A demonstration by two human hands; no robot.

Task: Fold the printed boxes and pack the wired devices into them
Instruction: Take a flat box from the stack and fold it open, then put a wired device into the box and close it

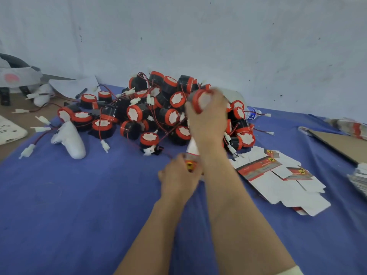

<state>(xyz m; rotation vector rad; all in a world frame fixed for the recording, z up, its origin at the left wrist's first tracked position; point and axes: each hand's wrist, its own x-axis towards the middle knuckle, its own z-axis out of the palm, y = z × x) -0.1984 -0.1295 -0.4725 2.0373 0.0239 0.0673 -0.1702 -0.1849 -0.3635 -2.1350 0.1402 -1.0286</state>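
A big heap of round black devices with red-and-white caps and red wires (151,108) lies on the blue cloth (79,195) near the wall. My right hand (208,116) is raised over the heap and grips one such device (200,99), blurred by motion. Lower down, my left hand (178,175) holds a folded printed box (191,157) upright on the cloth, mostly hidden behind my fingers and right forearm. Flat unfolded printed boxes (278,179) lie spread to the right.
A white controller-shaped object (69,141) lies at the left of the cloth. A brown cardboard sheet (341,145) and a stack of flat packs (359,179) sit at the right edge. A water bottle (252,113) lies behind the heap. Clutter lies on the brown surface at far left.
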